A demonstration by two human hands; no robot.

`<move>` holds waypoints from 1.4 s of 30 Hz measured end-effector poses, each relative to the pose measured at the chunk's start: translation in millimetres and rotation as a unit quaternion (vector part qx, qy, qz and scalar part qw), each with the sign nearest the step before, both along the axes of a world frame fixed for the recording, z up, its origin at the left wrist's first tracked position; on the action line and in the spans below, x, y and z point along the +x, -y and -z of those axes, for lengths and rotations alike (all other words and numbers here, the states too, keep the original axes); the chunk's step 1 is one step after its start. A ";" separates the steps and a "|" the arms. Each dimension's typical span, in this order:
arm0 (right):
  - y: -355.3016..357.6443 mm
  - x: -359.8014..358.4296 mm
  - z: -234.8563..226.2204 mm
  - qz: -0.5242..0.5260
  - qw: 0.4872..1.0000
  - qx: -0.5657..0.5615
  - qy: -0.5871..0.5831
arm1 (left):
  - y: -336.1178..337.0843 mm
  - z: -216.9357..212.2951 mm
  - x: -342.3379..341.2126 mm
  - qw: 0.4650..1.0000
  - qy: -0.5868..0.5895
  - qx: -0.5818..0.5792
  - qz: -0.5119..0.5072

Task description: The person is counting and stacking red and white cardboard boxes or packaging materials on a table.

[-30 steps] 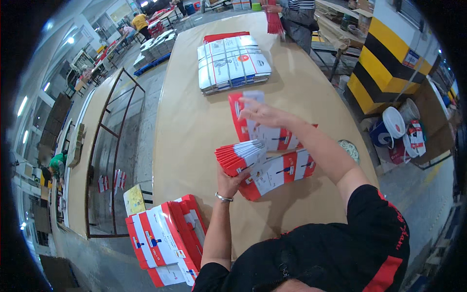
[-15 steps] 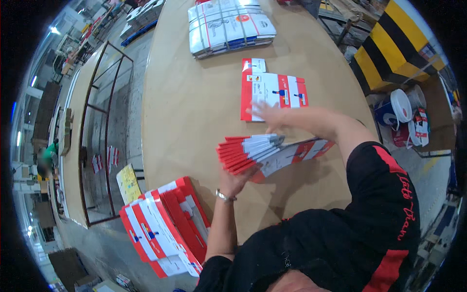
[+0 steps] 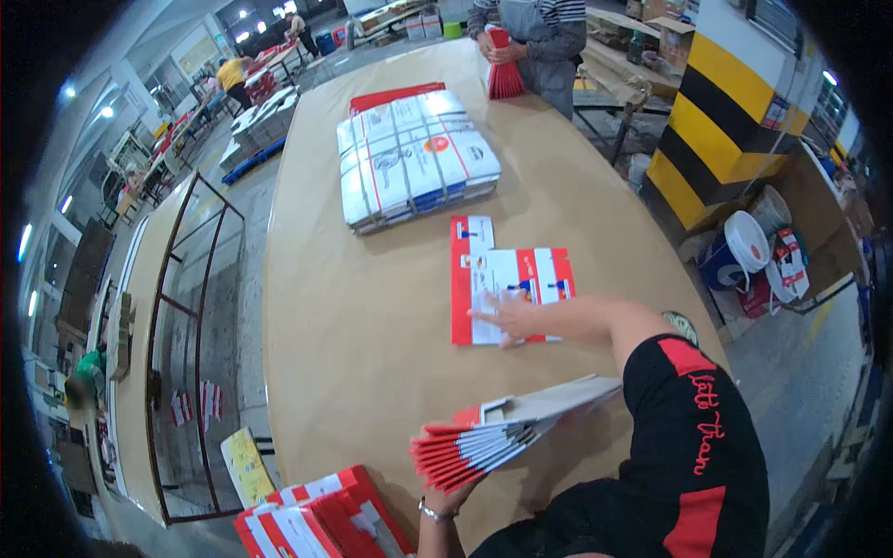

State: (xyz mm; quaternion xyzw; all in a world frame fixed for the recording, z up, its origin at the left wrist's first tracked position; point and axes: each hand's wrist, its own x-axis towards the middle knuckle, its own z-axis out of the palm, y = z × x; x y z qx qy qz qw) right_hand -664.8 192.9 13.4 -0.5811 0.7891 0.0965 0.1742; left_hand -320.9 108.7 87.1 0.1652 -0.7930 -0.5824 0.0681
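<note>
My right hand (image 3: 510, 316) lies flat, fingers spread, on a red and white flattened carton (image 3: 502, 288) lying on the brown table (image 3: 353, 344). My left hand (image 3: 448, 498), with a bracelet at the wrist, grips a fanned stack of red-edged flat cartons (image 3: 493, 437) near the table's front edge, held above the surface. A pile of more red and white cartons (image 3: 312, 521) sits at the lower left, beside my left arm.
A strapped bundle of white flat cartons (image 3: 414, 158) lies at mid-table. A person (image 3: 535, 42) at the far end holds red cartons. A yellow and black pillar (image 3: 716, 112) and white buckets (image 3: 749, 246) stand to the right. A metal frame rack (image 3: 195, 353) runs along the left.
My right hand has laid a carton flat on the table and now presses on it. The stack in my left hand has dropped lower and nearer to me.
</note>
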 end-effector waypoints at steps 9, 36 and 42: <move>69.1 2.7 6.7 -0.072 0.997 -0.017 -0.010 | -15.5 -61.3 -28.1 0.989 -0.059 0.080 -0.108; 130.6 -170.8 -161.2 -0.126 0.936 -0.202 -0.259 | 2.4 -29.4 -8.2 0.957 -0.033 0.248 -0.146; -125.1 -123.4 -202.3 -0.065 0.880 -0.313 -0.350 | 4.6 -44.2 48.4 0.945 0.111 0.297 -0.075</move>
